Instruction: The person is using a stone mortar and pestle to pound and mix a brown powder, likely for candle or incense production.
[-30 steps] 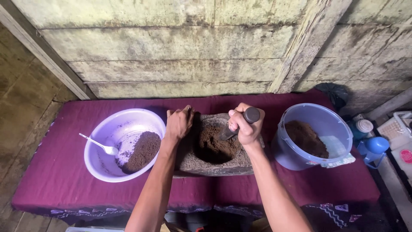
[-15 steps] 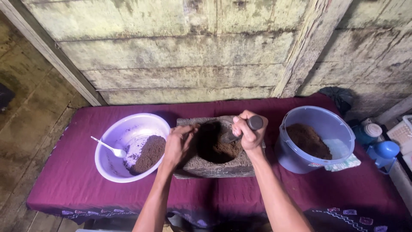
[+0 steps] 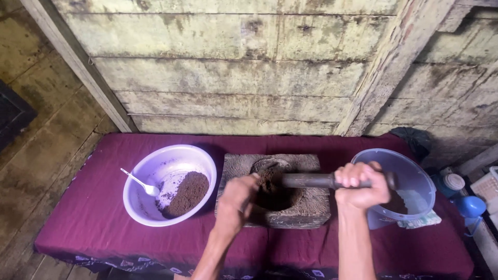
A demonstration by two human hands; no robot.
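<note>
Weathered plank walls back a low table [image 3: 93, 228] draped in maroon cloth, where a square wooden mortar [image 3: 311, 207] sits at the centre, dark brown ground powder in its round hollow. The right hand [image 3: 360, 187] is clenched around a dark pestle [image 3: 311, 180], which lies almost level, its tip dipping into the hollow. The left hand [image 3: 236, 203] rests on the mortar's near left edge with fingers curled at the rim; whether it grips or merely braces, I cannot tell. To the left stands a lilac plastic bowl [image 3: 155, 161] holding a heap of the same brown powder and a white spoon [image 3: 139, 183]; to the right, partly behind the right hand, is a blue bucket [image 3: 415, 176]. To work this well, the block wants steadying with the left hand while the pestle tip is drawn across the hollow's wall, keeping the powder inside. Compared with half a second ago, the pestle has swung from steeply tilted to nearly horizontal, the right hand has moved rightward over the bucket's rim, and the left hand has slid lower on the block.
</note>
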